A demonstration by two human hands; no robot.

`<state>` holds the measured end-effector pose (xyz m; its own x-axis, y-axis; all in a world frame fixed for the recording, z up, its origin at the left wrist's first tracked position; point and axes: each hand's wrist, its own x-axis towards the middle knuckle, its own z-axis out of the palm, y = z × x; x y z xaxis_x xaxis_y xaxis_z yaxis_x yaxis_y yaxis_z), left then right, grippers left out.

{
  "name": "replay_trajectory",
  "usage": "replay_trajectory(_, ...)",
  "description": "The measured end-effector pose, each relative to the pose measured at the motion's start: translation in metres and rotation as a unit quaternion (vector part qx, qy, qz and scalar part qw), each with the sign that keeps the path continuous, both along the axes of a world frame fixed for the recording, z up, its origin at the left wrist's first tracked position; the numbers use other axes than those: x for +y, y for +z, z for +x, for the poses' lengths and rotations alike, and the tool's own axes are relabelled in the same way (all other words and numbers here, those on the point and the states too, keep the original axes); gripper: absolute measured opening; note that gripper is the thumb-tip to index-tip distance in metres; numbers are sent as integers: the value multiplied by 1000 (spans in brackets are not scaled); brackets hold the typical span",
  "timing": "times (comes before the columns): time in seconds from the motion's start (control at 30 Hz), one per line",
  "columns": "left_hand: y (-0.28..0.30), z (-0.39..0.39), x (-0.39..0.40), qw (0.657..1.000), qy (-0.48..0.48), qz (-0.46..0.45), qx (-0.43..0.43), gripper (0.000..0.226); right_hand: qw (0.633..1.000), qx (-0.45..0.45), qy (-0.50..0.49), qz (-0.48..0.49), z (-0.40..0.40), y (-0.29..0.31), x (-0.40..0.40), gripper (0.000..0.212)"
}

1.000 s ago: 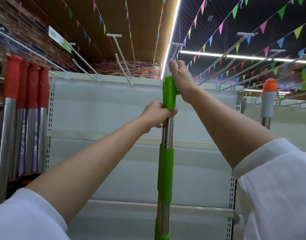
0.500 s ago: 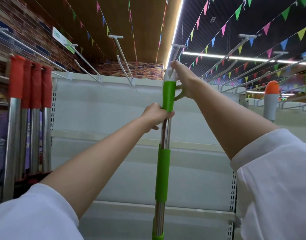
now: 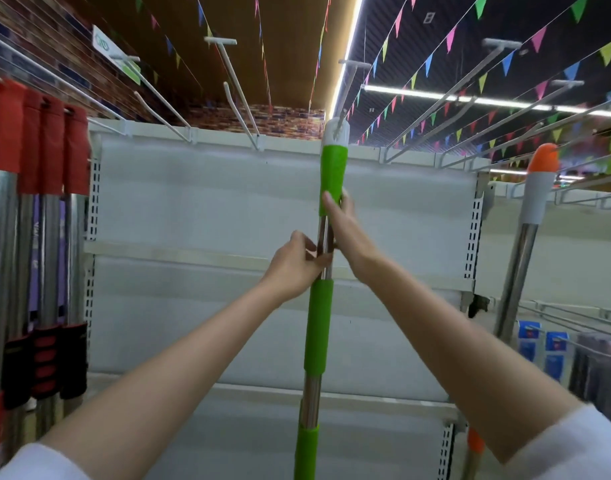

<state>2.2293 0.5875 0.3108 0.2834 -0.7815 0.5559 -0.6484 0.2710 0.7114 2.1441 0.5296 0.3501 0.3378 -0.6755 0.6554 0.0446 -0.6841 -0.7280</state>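
The green pole (image 3: 323,317) stands straight up in the middle, right in front of the person. Its white cap (image 3: 336,133) is up at the long hook (image 3: 345,88) that sticks out over the top of the far shelf wall (image 3: 210,202). The cap looks like it is on the hook, so I think the hanging is almost done. The spot is small, so I cannot be sure it sits all the way on.

The left hand (image 3: 293,268) pinches the shiny metal part of the pole, with its fingers curled on it. The right hand (image 3: 342,230) is just above it, and its fingers wrap round the bottom of the top green grip. What is left, I think, is to let go and see that the pole hangs on its own.

On the left hang a row of red poles (image 3: 37,237), well apart from the green one. On the right stands an orange-topped pole (image 3: 536,202), with blue packs (image 3: 539,344) lower down beside it. More empty hooks stick out on both sides. Nothing stands in the way of the hands.
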Motion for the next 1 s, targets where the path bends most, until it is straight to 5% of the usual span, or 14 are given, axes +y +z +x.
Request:
replay_trajectory(0.1, -32, 5, 4, 1000, 14, -12, -4, 19, 999, 16, 22, 37, -8, -47, 1, 22)
replay_trajectory(0.27, -100, 8, 2, 994, -48, 73, 65, 28, 994, 42, 26, 99, -21, -129, 20, 55)
replay_trajectory(0.47, -188, -19, 19, 964, -121, 85, 219, 38, 971, 29, 79, 224, -37, -208, 56, 28)
replay_trajectory(0.7, -260, -44, 59, 929, -87, 81, 350, 35, 949, 29, 100, 297, -48, -286, 89, 32)
replay_trajectory(1.0, -317, -66, 108, 907, -55, 108, 402, 34, 944, 68, 102, 306, -57, -360, 121, 49)
